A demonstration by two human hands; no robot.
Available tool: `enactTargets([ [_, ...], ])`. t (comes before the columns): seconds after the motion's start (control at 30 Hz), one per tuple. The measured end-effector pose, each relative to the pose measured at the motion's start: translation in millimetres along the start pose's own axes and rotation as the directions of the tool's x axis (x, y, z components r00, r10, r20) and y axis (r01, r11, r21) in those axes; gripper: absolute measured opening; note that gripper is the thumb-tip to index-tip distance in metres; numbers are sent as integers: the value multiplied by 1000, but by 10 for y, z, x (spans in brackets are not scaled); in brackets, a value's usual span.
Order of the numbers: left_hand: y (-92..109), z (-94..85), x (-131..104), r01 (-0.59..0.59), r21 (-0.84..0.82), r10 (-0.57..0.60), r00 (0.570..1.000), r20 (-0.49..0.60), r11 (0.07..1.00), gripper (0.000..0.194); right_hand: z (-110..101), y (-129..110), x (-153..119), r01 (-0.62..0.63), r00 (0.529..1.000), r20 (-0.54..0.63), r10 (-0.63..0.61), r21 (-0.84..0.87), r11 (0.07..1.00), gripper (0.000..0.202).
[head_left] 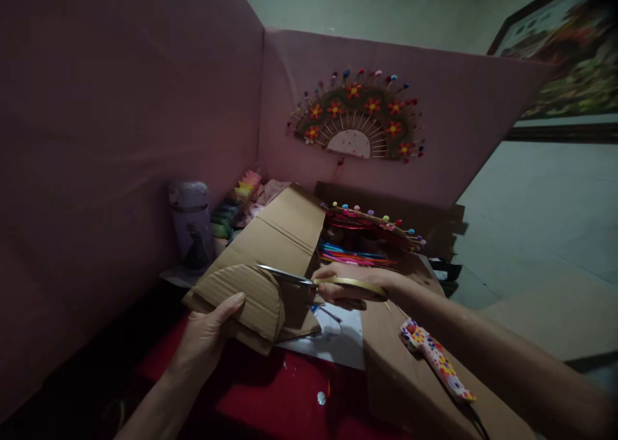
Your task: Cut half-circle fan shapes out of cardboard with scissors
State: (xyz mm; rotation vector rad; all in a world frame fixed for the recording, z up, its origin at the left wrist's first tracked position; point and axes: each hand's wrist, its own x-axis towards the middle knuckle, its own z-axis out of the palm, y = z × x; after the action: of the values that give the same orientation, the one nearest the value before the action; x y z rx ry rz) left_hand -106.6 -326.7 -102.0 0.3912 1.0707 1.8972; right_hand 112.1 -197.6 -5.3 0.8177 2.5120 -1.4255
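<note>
My left hand (212,330) grips a piece of corrugated cardboard (248,298) with a rounded edge, the thumb flat on top and the fingers hidden beneath. My right hand (340,279) is wrapped round the yellow handles of a pair of scissors (290,276). The blades point left, and their tip lies at the upper rounded edge of the cardboard piece. Whether the blades are parted is hard to make out. Behind the held piece, a larger folded cardboard sheet (284,228) leans up toward the back.
A lilac flask (190,228) stands at the left. Colourful pipe cleaners (355,255) and a fan with pom-poms (376,218) lie behind my right hand. A flower-patterned glue gun (437,359) with a cord rests on cardboard at right. A decorated fan (357,118) hangs on the pink panel.
</note>
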Motion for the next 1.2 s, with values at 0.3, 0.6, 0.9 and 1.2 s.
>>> enactTargets([
  [0.3, -22, 17, 24, 3, -7, -2, 1000, 2, 1000, 67, 19, 2, 224, 37, 999, -16, -39, -132, 991, 48],
  [0.6, -79, -34, 27, 7, 16, -8, 1000, 15, 1000, 67, 245, 252, 390, 48, 961, -248, -126, -299, 953, 34],
  [0.9, -67, -72, -8, 55, 50, -56, 998, 2, 997, 64, 529, 634, 553, 199, 870, -402, -285, -241, 950, 43],
  [1.2, -17, -105, 52, 87, 46, -87, 996, 3, 995, 54, 225, 374, 362, 31, 940, -329, -94, -192, 981, 53],
])
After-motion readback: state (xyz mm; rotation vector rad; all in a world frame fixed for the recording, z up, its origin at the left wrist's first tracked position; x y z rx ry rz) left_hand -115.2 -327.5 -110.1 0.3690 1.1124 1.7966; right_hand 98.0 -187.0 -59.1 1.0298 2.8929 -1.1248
